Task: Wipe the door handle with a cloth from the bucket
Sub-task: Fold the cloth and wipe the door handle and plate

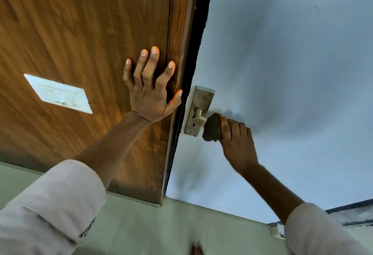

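Your left hand (151,91) is raised, flat, fingers spread, arm outstretched. Your right hand (237,143) is curled closed to the right, knuckles up, forearm extended.

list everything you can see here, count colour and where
wood panel: one, brown grain, left half
switch plate: one, white, on the wood panel, left of the flat hand
door: one, pale blue-grey, right half
handle plate: one, silver metal with screws, at the door's left edge
door handle: one, silver lever, on the plate, its outer end covered by the cloth
cloth: one, dark grey-brown, bunched over the handle
floor: pale tiles, bottom
bucket: not in view
sleeves: two, light pinkish, bottom corners
left hand: open, flat on the wood panel
right hand: grip closed on the cloth
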